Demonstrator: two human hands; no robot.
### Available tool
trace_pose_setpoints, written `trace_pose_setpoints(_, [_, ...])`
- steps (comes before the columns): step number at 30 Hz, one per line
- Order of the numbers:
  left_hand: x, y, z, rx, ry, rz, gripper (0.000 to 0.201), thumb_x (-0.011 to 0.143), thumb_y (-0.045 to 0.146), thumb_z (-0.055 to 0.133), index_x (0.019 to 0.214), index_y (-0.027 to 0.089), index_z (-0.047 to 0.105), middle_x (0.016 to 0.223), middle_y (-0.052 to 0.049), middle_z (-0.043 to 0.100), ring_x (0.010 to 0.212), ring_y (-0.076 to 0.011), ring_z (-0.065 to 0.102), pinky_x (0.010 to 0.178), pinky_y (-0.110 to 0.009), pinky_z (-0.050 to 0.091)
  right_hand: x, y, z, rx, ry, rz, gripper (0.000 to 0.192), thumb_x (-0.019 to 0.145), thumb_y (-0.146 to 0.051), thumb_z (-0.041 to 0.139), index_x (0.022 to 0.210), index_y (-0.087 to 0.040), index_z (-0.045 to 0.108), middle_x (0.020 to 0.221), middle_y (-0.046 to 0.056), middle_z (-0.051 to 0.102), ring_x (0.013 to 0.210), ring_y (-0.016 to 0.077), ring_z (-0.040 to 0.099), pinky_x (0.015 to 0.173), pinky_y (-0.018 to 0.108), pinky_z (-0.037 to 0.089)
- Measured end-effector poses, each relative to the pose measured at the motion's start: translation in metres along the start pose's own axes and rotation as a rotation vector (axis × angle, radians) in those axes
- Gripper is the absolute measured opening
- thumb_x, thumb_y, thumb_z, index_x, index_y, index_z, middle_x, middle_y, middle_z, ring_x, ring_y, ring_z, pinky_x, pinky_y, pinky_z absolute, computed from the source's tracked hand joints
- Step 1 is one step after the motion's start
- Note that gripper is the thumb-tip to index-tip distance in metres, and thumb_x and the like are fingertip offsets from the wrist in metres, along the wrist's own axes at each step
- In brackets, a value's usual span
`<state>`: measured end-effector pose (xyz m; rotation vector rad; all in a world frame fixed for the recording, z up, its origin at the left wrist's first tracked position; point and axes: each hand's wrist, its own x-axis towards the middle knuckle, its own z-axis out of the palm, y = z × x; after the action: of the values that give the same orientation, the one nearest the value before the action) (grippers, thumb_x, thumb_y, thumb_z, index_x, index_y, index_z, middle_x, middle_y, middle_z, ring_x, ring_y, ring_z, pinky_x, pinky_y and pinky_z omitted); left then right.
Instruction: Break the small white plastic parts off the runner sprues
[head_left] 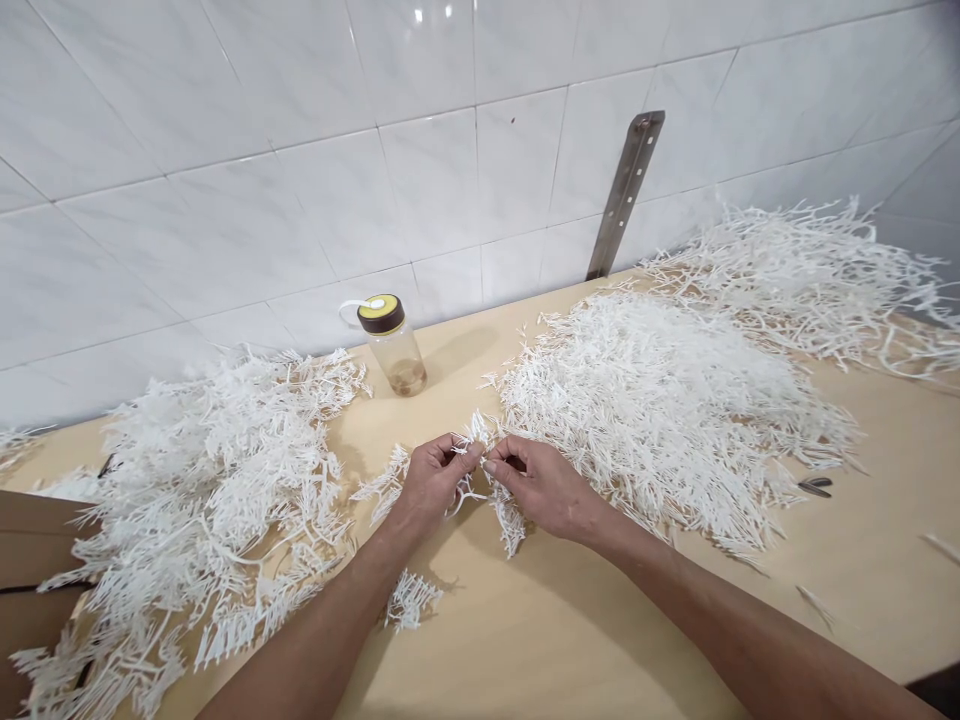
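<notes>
At the far left edge a brown cardboard box pokes into view, partly buried under a big heap of white plastic sprues that sprawls over the left side of the tabletop. Just right of that heap, a small comb-like fragment lies by itself near my left forearm. Farther back, close to the tiled wall, a clear jar with a yellow-and-brown lid stands upright between the two nearer heaps.

My left hand is in the middle of the tabletop, its grip pinched shut on a branched white sprue piece. My right hand meets it from the other side, fingertips clamped on the same piece, so the two hands almost touch. The piece hangs between them just above the wood, with toothed branches trailing down below my right thumb.

Right of my hands spreads a second, denser heap, and beyond it a third at the far right. A metal bracket leans up the wall behind them. A small dark object, too small to identify, lies near the second heap's right edge.
</notes>
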<state>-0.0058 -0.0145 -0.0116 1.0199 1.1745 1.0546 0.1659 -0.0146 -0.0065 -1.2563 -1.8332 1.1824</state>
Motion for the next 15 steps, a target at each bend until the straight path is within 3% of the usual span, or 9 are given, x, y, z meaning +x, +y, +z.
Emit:
trace_pose_setpoints(10, [0.003,-0.006,0.001,0.08,0.001,0.047,0.04,0.068,0.049,0.08,0.069,0.015,0.059,0.058,0.002,0.056,0.052,-0.0098,0.05,0.051,-0.021,0.039,-0.002,-0.003,0.001,-0.21,-0.012,-0.195,0.023,0.094,-0.019,0.042,0.071,-0.021,0.041,0.07,0.0,0.048,0.066,0.015,0.043,0.062,0.029,0.034])
trace_pose_setpoints(15, [0.003,0.0,0.001,0.077,0.121,0.059,0.039,0.07,0.049,0.078,0.068,0.017,0.056,0.054,0.006,0.049,0.046,-0.0071,0.044,0.046,-0.019,0.034,-0.012,-0.014,0.002,-0.151,-0.177,-0.206,0.02,0.093,-0.019,0.044,0.074,-0.02,0.048,0.076,0.001,0.056,0.067,0.014,0.047,0.062,0.028,0.036])
